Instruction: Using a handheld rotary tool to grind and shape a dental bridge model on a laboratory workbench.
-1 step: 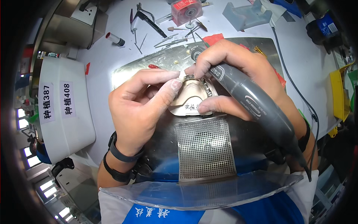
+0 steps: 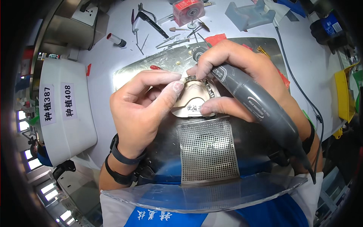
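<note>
A cream plaster dental model [image 2: 192,94] sits at the middle, with handwriting on its base and a dark metal framework [image 2: 210,89] along its arch. With thumb and index finger, my left hand [image 2: 138,102] pinches a small whitish piece [image 2: 183,80], like a tooth crown, at the arch's upper left. My right hand [image 2: 242,62] steadies the model, its thumb on the base and fingertips at the arch's far side. Across that same hand lies a dark grey rotary handpiece [image 2: 261,98], its tip pointing away from me. My fingers partly hide the arch.
Under the hands is a metal plate [image 2: 132,70], with a perforated metal grille [image 2: 208,151] nearer me. Beyond lie burs, a black pen [image 2: 153,24] and a pink-red dispenser [image 2: 189,13]. A white bin [image 2: 68,106] stands left; a cable [image 2: 293,72] runs down the right.
Both hands and the model keep practically the same place. The whitish piece at my left fingertips shows slightly more clearly now.
</note>
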The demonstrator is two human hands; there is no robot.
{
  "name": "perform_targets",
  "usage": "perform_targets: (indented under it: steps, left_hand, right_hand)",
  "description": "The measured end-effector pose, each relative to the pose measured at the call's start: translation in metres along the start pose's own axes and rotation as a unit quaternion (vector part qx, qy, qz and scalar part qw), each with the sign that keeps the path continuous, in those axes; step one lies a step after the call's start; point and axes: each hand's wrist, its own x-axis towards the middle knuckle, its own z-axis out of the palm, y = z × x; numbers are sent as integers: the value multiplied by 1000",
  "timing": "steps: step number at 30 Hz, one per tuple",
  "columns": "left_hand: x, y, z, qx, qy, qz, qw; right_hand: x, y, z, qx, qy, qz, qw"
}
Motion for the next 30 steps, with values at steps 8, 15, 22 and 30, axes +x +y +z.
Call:
perform_targets:
  steps: [8, 15, 22, 30]
  left_hand:
    - [0, -4, 5, 17, 25, 52, 998]
    - [3, 18, -12, 327, -45, 209, 920]
    - [-7, -1, -12, 374, -85, 202, 901]
    - [-4, 7, -8, 371, -104, 233, 893]
  right_hand:
    - [1, -1, -1, -11, -9, -13, 1000]
    - [0, -1, -1, 8, -3, -10, 1000]
    - [0, -1, 0, 16, -7, -8, 1000]
    - [-1, 1, 0, 10, -1, -12, 1000]
